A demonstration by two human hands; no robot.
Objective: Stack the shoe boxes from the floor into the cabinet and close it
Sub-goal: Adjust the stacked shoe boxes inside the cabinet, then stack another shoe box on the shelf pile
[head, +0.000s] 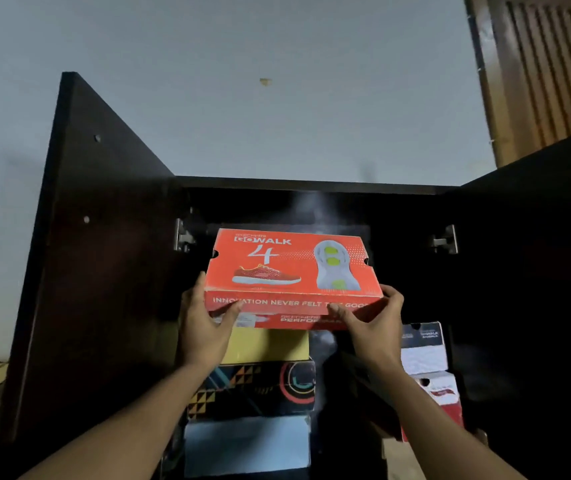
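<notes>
An orange-red shoe box [291, 268] with a printed sneaker and sole sits at the mouth of the dark cabinet [311, 188], on top of a stack. My left hand [204, 323] grips its near left corner, thumb across the front face. At the near right corner my right hand [374, 323] holds it the same way. Under it lie a yellow box [266, 346], a black patterned box [252, 393] and a pale blue box [247, 445]. Both cabinet doors stand open: left door [97, 254], right door [536, 237].
To the right inside the cabinet stand a black-and-white box [422, 348] and a white-and-red box [443, 400]. A pale wall rises behind the cabinet. A wooden slatted door [547, 71] is at the upper right. Metal hinges show on both cabinet sides.
</notes>
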